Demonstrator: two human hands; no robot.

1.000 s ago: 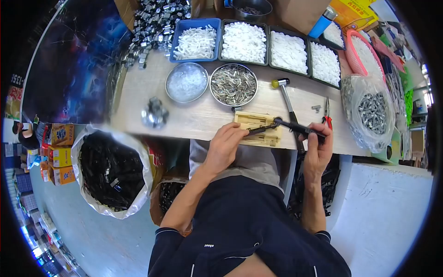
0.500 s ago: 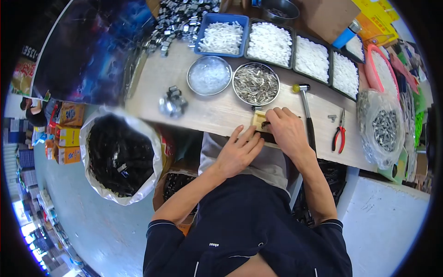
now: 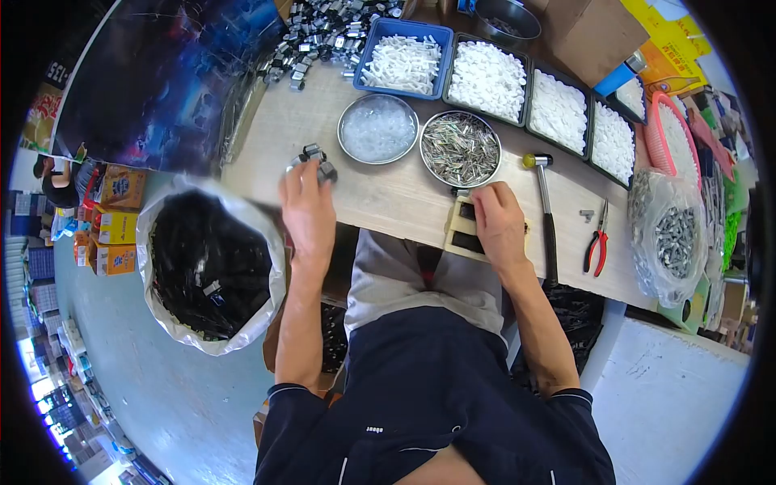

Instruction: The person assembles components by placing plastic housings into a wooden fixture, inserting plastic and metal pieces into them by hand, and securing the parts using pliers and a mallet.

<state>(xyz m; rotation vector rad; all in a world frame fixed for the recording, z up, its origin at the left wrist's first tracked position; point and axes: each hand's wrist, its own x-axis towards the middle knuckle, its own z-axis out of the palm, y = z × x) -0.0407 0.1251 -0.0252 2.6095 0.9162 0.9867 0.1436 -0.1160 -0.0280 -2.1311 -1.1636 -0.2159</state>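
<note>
Two black strips (image 3: 467, 241) show in the cream jig (image 3: 454, 247) at the near edge of the worktable (image 3: 376, 194), one on its far side and one on its near side. Their long axis runs roughly from 9 to 3 o'clock, the right end tipped slightly toward 4; that end is partly hidden, so which way each strip faces cannot be told.

Taking the jig as the centre of the dial, the right hand (image 3: 503, 225) is over its 3 o'clock side, fingers bent and fingertips at the far edge; whether they pinch anything cannot be told. Out at 9 o'clock is the left hand (image 3: 309, 214), blurred, its fingers pointing to 12 at the small metal pieces (image 3: 326, 171); its grip cannot be made out.

At 12 o'clock sits the bowl of metal pins (image 3: 461, 149), and at 11 the dish of clear bits (image 3: 377, 129). The hammer (image 3: 545, 202) lies toward 2 to 3, head toward 12. Beyond it at 3, the red-handled pliers (image 3: 596, 246) also point to 12.
</note>
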